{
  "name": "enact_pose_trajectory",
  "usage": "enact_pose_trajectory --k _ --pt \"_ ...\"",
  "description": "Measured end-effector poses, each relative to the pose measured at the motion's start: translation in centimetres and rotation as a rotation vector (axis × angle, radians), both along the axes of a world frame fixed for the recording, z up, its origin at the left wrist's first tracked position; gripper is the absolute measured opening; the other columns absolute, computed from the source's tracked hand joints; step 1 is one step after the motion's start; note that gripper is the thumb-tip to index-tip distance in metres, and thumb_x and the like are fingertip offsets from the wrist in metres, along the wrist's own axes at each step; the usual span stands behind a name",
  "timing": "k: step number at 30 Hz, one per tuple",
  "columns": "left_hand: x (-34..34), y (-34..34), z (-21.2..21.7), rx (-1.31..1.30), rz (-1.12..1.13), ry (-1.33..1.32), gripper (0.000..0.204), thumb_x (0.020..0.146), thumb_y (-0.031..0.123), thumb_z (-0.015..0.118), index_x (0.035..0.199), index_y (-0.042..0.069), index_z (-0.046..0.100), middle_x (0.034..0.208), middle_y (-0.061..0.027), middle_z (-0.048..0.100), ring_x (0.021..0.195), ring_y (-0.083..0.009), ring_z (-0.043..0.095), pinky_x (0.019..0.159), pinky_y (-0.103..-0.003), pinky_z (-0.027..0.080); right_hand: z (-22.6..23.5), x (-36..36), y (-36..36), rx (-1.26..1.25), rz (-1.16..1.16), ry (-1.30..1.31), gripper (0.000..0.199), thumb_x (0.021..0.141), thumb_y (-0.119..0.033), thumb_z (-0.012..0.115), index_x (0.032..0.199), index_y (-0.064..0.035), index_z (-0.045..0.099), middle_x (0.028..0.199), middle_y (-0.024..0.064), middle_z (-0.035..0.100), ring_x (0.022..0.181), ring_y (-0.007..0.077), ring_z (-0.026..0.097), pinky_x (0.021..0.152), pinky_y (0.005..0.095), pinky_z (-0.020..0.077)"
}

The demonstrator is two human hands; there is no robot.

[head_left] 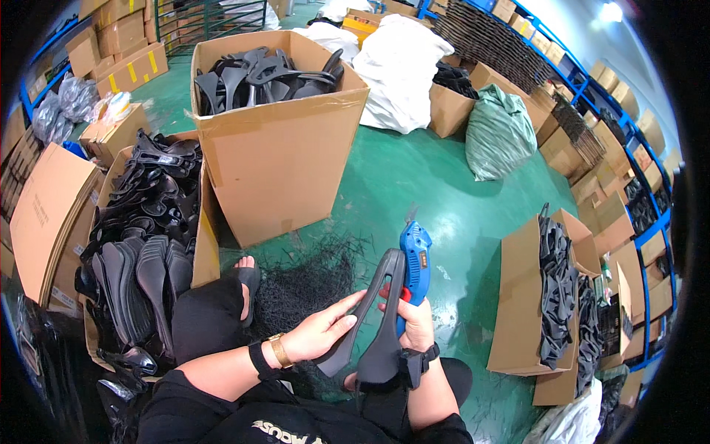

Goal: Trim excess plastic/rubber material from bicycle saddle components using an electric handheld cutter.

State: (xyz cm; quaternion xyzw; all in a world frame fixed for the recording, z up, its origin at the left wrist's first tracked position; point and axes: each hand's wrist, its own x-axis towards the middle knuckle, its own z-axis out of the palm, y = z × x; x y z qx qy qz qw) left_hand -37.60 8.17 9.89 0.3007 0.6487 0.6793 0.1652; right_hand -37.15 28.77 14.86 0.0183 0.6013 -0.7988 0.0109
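Note:
My left hand (314,334) grips a black moulded part (381,355), shaped like a bicycle saddle with a long slot, by its left wing, thumb on top. The part's narrow end points away from me. Wrapped round the handle of a blue cordless electric shear (416,270) with a red trigger is my right hand (416,320). The shear stands just right of the part, its blades pointing away from me. The part covers some of my right fingers, and I cannot tell whether they touch it.
Thin black trimmings (307,285) lie heaped on the green floor. A box of similar black parts (148,281) stands left, and a tall carton (277,170) of them ahead. Another carton (518,311) is at right. White (399,74) and green sacks (503,133) stand farther back.

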Motion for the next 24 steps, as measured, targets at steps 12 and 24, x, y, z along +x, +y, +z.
enact_pose_trajectory --k 12,24 --pt "1.6 0.9 -0.4 -0.228 0.042 0.077 0.054 0.097 0.026 0.044 0.146 0.017 0.026 0.133 -0.0193 0.05 0.11 -0.0361 0.058 0.091 -0.038 0.047 -1.1 0.1 -0.2 -0.024 -0.057 -0.045 0.021 0.076 -0.005 0.071 0.094 -0.002 0.061 0.085 0.0055 0.064 0.071 0.0146 0.06 0.066 0.0272 0.05" --pt "1.7 0.2 -0.1 -0.24 -0.013 0.162 0.052 0.099 0.029 0.041 0.147 0.022 0.025 0.124 -0.0175 0.057 0.103 -0.0263 0.063 0.087 -0.036 0.048 2.5 0.2 -1.7 0.067 -0.178 -0.244 0.02 0.075 -0.004 0.07 0.092 -0.0009 0.061 0.079 0.0046 0.063 0.065 0.0119 0.06 0.061 0.0242 0.049"
